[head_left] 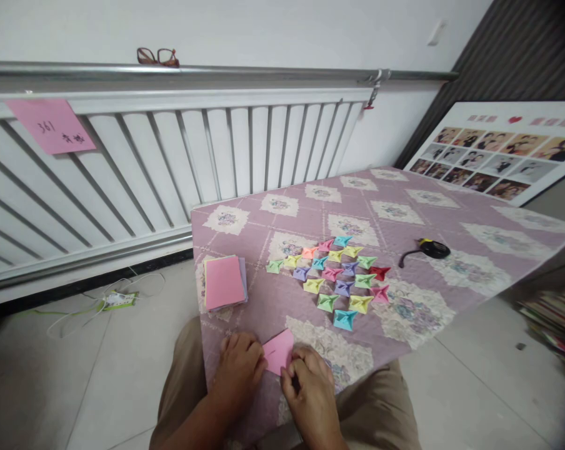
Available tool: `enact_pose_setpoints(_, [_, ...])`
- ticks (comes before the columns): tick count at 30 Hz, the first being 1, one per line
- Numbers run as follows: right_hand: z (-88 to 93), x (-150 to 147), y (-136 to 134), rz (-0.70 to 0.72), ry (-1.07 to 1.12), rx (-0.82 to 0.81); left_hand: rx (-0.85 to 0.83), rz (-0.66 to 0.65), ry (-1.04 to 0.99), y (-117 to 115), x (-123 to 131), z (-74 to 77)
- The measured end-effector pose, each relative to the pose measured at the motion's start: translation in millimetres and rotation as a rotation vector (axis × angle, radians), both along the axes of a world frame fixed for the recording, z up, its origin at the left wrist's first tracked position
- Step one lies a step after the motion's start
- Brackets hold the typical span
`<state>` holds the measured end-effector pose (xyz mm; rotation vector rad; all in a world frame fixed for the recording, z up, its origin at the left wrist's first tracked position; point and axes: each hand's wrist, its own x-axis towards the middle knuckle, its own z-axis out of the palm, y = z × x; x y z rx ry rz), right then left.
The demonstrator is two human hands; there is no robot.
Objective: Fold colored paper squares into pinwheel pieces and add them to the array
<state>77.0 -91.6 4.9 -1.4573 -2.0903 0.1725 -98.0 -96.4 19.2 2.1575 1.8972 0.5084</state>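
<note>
A pink sheet of paper [279, 352], partly folded and with a crease near its middle, lies at the near edge of the table between my hands. My left hand [240, 362] is closed at its left side, the fingertips resting on the paper's edge. At the right edge, my right hand [310, 381] pinches the paper between thumb and bent fingers. Beyond my left hand sits a stack of coloured paper [225, 282] with pink on top. Several small folded paper boats [332, 274] in many colours stand in rows past my right hand.
A purple floral tablecloth [301, 219] covers the table. A black object with a cord [434, 249] lies on the right. Behind are a white radiator [264, 147] and glasses [157, 57] on a pipe. A photo board [493, 153] leans at the back right; a power strip [118, 300] lies on the floor.
</note>
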Motion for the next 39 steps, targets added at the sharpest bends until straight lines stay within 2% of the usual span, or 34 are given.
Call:
enact_pose_setpoints(3, [-1.4,0,0,-0.003,0.001,0.024,0.052,-0.241,0.084,-3,0,-3.5])
enact_pose_setpoints(5, [-3.7,-1,-1,-0.005,-0.002,0.066,0.050,-0.355,0.141,-4,1,-5.0])
enact_pose_setpoints(10, [-14.2,-6,-8,0.105,-0.039,0.197,0.069,-0.403,0.224,-9,-1,-9.6])
enact_pose_setpoints(14, [-20.0,-4,-15,0.174,-0.115,0.244,0.087,-0.396,0.233,-18,-6,-15.4])
enact_pose_setpoints(20, [-15.8,5,-18,0.230,-0.259,0.260,0.044,-0.363,0.260,-28,-17,-14.1])
enact_pose_setpoints(24, [-14.7,5,-18,0.230,-0.295,0.254,0.044,-0.316,0.246,-31,-23,-13.5])
enact_pose_setpoints(31, [-18.3,21,-18,0.234,-0.319,0.291,0.102,-0.215,0.219,-35,-30,-23.4])
enact_pose_setpoints(35, [-19.9,31,-19,0.218,-0.326,0.316,0.113,-0.184,0.216,-32,-25,-23.0])
enact_pose_setpoints(39, [-19.3,28,-21,0.181,-0.285,0.301,0.108,-0.125,0.202,-28,-7,-14.8])
